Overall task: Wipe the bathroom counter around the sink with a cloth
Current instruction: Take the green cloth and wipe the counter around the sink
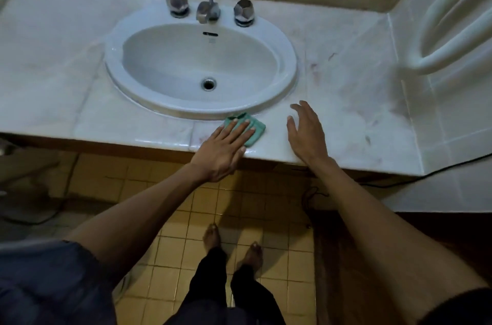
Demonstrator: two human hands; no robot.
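Pressing flat, the left hand (223,149) pins a folded green cloth (253,129) — right hand (306,133) open.

- Dim room; the light falls mostly on my tabletop (346,90) and sink (165,101), leaving a soft glare along the sink's front rim.
- The floor (170,247) below lies in shadow, murky yellow.
- Wide-angle lens bends the tabletop's edges.
- Corners go dark; my sleeve (50,284) is blurred.

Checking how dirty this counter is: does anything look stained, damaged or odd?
Yes: reddish-brown smears mark the counter right of the sink, with dark streaks toward the front right corner. Nothing looks broken or spilled.
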